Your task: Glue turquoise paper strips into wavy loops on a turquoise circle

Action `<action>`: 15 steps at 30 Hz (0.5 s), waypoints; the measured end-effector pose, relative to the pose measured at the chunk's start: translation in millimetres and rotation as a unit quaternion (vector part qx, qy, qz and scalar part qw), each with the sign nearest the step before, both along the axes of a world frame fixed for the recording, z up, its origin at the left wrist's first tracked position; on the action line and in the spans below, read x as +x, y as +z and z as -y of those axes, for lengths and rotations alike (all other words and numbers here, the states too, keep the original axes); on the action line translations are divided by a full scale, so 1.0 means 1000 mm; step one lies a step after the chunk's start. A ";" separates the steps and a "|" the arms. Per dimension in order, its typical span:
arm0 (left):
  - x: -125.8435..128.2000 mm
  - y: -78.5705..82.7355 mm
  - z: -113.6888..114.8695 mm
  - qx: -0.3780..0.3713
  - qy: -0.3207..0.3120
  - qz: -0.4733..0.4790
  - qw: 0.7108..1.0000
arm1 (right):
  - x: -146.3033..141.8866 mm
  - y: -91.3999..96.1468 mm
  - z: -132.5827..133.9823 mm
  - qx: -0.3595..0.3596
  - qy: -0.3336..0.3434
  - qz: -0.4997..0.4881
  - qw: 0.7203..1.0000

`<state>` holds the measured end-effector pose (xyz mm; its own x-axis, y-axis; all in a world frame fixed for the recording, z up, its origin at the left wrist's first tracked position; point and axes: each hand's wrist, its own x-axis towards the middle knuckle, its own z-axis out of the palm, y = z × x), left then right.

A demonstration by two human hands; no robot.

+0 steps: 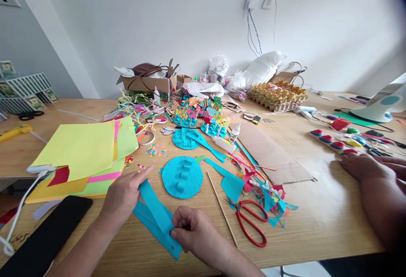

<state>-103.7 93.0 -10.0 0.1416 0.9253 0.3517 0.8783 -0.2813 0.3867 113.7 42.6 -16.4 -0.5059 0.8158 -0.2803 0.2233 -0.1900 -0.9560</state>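
A blue paper strip [157,207] stretches between my two hands above the front of the table. My left hand [123,194] pinches its upper end, index finger extended. At the lower end, my right hand [195,231] is closed with thumb and fingers on the strip. More blue paper [147,222] lies underneath, partly covered. Just beyond is a blue disc [182,177] with a folded strip looped across its middle. Red-handled scissors [250,218] and a thin wooden stick [222,209] lie right of my right hand. A cut blue piece [232,187] is near the scissors.
Coloured paper sheets [78,150] and a black phone [47,239] lie on the left. Behind are another blue disc [184,138], a glue bottle [234,133], cardboard [272,152] and egg trays [277,95]. Another person's hand [364,167] rests at the right.
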 end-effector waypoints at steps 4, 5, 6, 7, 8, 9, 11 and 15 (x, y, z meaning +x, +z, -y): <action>-0.001 0.004 -0.002 -0.087 0.131 0.098 0.983 | 0.001 -0.004 0.000 0.038 -0.021 0.049 0.998; -0.001 0.004 -0.002 -0.103 0.134 0.154 0.974 | 0.001 -0.004 0.000 0.040 -0.022 0.056 0.997; 0.000 0.003 -0.002 -0.119 0.118 0.223 0.960 | 0.001 -0.005 0.000 0.040 -0.023 0.059 0.997; 0.001 0.003 -0.001 -0.132 0.095 0.298 0.940 | 0.001 -0.005 0.001 0.037 -0.026 0.060 0.997; 0.003 0.003 0.000 -0.143 0.071 0.367 0.916 | 0.000 -0.006 0.001 0.029 -0.031 0.058 0.997; 0.007 0.003 0.001 -0.148 0.052 0.429 0.889 | -0.001 -0.007 0.001 0.016 -0.037 0.052 0.998; 0.014 0.005 0.005 -0.143 0.046 0.526 0.837 | -0.003 -0.010 0.001 -0.019 -0.049 0.036 0.998; 0.028 0.011 0.010 -0.159 0.022 0.656 0.738 | -0.005 -0.014 0.001 -0.063 -0.062 0.019 0.996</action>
<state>-76.0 82.5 1.3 -0.1603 0.9841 -0.0764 -0.3047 0.0243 0.9521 108.5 41.1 -30.2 -0.3899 0.8287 -0.4016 0.2269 -0.3362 -0.9141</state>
